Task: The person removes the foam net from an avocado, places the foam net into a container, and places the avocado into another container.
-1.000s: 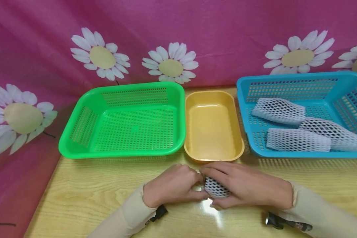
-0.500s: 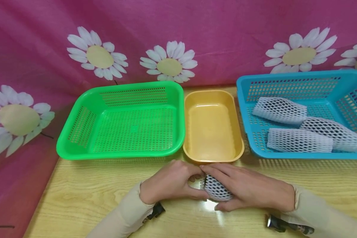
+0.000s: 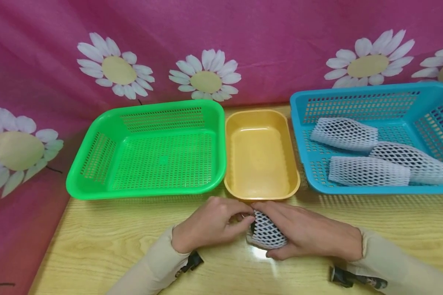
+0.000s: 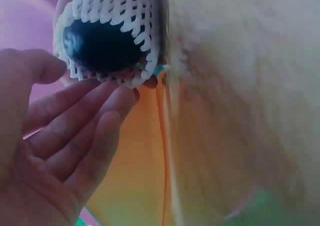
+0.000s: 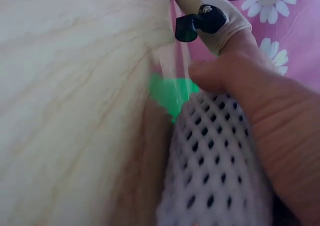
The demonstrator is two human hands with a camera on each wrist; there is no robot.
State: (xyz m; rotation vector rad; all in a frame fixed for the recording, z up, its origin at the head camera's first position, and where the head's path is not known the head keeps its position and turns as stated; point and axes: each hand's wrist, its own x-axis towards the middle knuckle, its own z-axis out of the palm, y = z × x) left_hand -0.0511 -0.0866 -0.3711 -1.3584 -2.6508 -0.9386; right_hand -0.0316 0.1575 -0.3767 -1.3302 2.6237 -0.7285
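A white foam net sleeve point(image 3: 268, 232) lies low over the table in front of the yellow tray. Inside it is a dark, glossy, rounded thing point(image 4: 102, 48), whose smooth end shows at the sleeve's open mouth in the left wrist view. My right hand point(image 3: 304, 229) grips the sleeve from the right, fingers over the far side and thumb on the near side. At the sleeve's mouth, my left hand point(image 3: 212, 225) pinches the net's edge between thumb and fingertips. Most of the dark thing is hidden by the net.
A green basket point(image 3: 144, 190) with nothing in it stands at the back left. Beside it is the bare yellow tray point(image 3: 260, 157). The blue basket point(image 3: 299, 123) at the right holds 3 netted things, one being a white net sleeve point(image 3: 345, 133). A flowered pink cloth point(image 3: 269, 49) hangs behind.
The left thumb has lifted from the sleeve's near lower edge up toward the fingers, so more of the sleeve's mouth shows. The right hand stays on the sleeve. The head view has shifted slightly.
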